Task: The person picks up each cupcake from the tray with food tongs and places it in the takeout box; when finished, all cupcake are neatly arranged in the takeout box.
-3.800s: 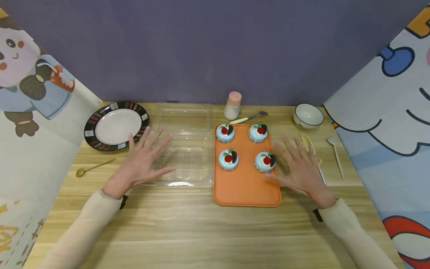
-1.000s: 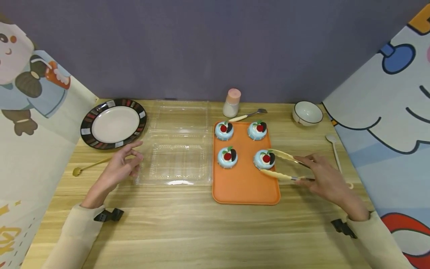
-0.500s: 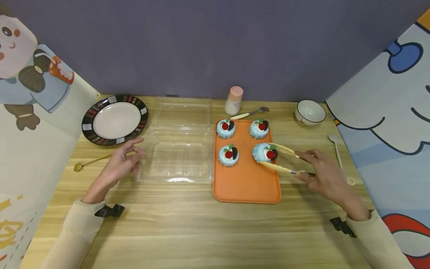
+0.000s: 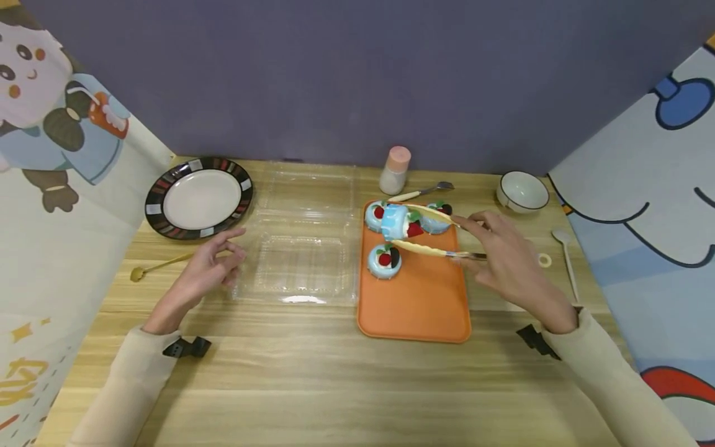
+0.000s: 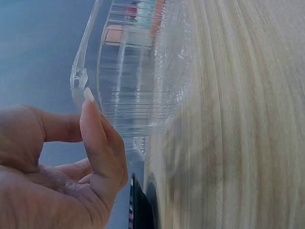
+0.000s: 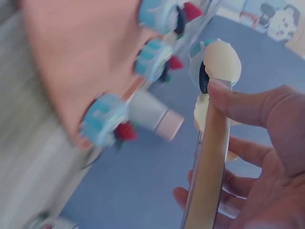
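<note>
My right hand (image 4: 511, 264) grips a pair of tongs (image 4: 424, 249) with cream-coloured tips. Between those tips a small light-blue cake (image 4: 395, 222) with a red berry on top is held tilted on its side, over the back of the orange tray (image 4: 413, 313). Three similar cakes stand on the tray, one of them (image 4: 384, 261) nearest the front. My left hand (image 4: 203, 273) has loosely bent fingers beside the left edge of a clear plastic box (image 4: 301, 264) with its lid folded back; in the left wrist view a fingertip (image 5: 90, 98) is right at the box rim (image 5: 78, 78).
A dark-rimmed plate (image 4: 201, 200) lies at the back left, with a gold spoon (image 4: 162, 267) in front of it. Behind the tray are a pink-capped shaker (image 4: 395, 174) and a fork (image 4: 421, 192). A bowl (image 4: 522, 191) and a pale spoon (image 4: 568, 264) are at right.
The right hand took up the tongs, closed them on the front right cake, lifted it and carried it left and back, tipping it. The left hand, spread at first, drew back to the box's left edge.
</note>
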Demonstrator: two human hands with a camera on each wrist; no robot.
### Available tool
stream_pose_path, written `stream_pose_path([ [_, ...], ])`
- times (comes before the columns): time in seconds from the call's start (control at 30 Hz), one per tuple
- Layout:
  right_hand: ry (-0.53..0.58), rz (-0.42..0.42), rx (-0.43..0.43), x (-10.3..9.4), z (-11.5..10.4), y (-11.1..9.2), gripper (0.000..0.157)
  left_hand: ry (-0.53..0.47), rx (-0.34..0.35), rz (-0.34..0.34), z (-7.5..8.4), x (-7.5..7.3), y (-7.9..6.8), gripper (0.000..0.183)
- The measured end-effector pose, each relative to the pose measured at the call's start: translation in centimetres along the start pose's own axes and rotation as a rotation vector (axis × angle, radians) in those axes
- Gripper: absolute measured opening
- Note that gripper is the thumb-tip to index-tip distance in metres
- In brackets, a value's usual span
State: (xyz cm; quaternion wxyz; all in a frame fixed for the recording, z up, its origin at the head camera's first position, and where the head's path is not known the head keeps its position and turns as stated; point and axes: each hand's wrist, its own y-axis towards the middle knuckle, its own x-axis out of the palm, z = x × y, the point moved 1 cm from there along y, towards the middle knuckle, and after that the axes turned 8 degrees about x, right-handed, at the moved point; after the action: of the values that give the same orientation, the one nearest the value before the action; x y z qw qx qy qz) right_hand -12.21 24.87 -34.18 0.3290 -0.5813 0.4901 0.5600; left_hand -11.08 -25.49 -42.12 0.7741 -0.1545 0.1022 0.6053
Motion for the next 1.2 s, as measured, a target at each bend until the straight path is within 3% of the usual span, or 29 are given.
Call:
stream_pose_path([
  [0.43, 0.009, -0.045, -0.267, 2.9, -9.5, 5.4, 0.071, -0.021, 0.004, 0.017, -0.2, -0.1, 0.0, 0.058],
  [0.67, -0.141, -0.035, -0.413, 5.3, -13.7, 7.9, 0.070, -0.031, 0.015, 0.023, -0.4, 0.1, 0.2, 0.059],
  [0.87, -0.220, -0.066, -0.450, 6.6, -16.3, 9.4, 0.067, -0.048, 0.019, 0.025, -0.5, 0.1, 0.5, 0.059],
  [1.2, -0.226, -0.061, -0.446, 8.1, -18.5, 10.2, 0.066, -0.072, 0.005, 0.029, -0.5, 0.1, 0.1, 0.058],
])
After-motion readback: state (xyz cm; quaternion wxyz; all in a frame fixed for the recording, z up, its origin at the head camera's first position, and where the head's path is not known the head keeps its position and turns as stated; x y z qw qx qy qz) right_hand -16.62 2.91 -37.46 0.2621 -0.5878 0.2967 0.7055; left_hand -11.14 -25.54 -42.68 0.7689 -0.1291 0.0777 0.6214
